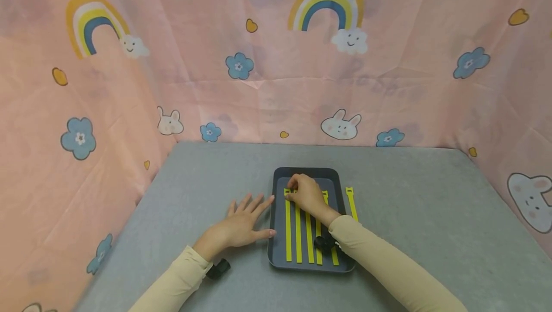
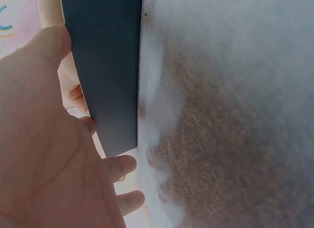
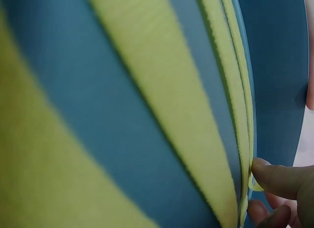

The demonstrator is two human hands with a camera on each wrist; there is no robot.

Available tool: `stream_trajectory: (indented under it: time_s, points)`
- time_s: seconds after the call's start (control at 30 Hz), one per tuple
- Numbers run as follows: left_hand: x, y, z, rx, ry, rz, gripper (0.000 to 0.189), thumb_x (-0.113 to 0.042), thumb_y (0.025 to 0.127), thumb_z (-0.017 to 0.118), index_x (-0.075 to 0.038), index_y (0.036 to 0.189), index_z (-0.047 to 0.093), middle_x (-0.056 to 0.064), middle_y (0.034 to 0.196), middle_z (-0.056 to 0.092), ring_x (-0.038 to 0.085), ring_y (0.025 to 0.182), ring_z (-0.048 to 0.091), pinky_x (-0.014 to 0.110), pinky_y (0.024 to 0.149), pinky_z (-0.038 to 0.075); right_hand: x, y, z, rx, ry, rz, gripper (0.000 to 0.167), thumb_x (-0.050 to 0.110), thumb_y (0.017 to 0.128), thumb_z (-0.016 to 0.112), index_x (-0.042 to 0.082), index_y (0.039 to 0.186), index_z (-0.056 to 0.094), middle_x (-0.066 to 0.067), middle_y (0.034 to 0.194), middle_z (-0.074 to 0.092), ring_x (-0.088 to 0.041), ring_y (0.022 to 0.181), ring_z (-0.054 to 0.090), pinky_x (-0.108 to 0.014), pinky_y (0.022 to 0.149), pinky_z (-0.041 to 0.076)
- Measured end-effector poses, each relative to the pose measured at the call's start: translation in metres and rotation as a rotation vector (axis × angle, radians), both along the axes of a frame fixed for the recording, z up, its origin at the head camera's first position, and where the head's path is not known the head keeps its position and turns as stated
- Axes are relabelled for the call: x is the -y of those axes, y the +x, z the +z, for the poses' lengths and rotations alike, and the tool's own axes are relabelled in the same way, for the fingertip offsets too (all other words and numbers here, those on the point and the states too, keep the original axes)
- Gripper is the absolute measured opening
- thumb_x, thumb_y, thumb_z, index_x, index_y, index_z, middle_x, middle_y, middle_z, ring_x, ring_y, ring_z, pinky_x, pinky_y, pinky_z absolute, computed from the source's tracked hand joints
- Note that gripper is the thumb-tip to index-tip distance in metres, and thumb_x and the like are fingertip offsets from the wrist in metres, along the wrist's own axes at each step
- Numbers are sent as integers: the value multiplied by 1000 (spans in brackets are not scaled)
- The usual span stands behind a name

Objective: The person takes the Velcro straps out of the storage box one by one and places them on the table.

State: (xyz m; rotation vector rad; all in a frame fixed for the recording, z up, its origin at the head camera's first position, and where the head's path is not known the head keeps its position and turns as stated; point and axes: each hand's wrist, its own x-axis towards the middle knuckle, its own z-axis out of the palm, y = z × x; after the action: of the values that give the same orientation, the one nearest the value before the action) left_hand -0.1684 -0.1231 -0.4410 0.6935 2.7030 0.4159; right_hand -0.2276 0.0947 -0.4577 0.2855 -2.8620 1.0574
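Several yellow hook-and-loop cable ties (image 1: 298,235) lie side by side, lengthwise, in a dark grey tray (image 1: 282,265). My right hand (image 1: 308,198) reaches over the tray's far half, its thumb and fingertips pinching the slotted head end of the leftmost tie (image 1: 288,235). In the right wrist view, the thumb (image 3: 279,180) is against a tie's end. My left hand (image 1: 235,228) is spread at the tray's left side, with thumb and index fingertips touching its wall (image 2: 105,81). The right hand and forearm hide parts of the other ties.
One more yellow tie (image 1: 351,202) lies on the grey table (image 1: 414,206) just right of the tray, partly covered by the right sleeve (image 1: 379,259). A pink patterned cloth (image 1: 267,101) hangs behind and along both sides of the table.
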Motion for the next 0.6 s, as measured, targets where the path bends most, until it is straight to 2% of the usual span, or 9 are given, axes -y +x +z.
stream_trajectory:
  time_s: [0.37,0.6]
  points:
    - [0,1,1,-12,4,0,86,-68,93,49,-34,160,9,7,169,13,42,155,7,73,116,7,1,-2,-2,15,-18,9,17,12,82,80,11,93,68,-5,89,69,-16,74,60,-33,68,49]
    - [0,0,-1,-10,-10,2,86,-69,92,48,-35,160,9,5,169,12,41,155,6,72,117,7,2,-3,-1,27,-17,31,22,9,82,80,12,98,66,-5,88,66,-16,73,57,-31,67,47]
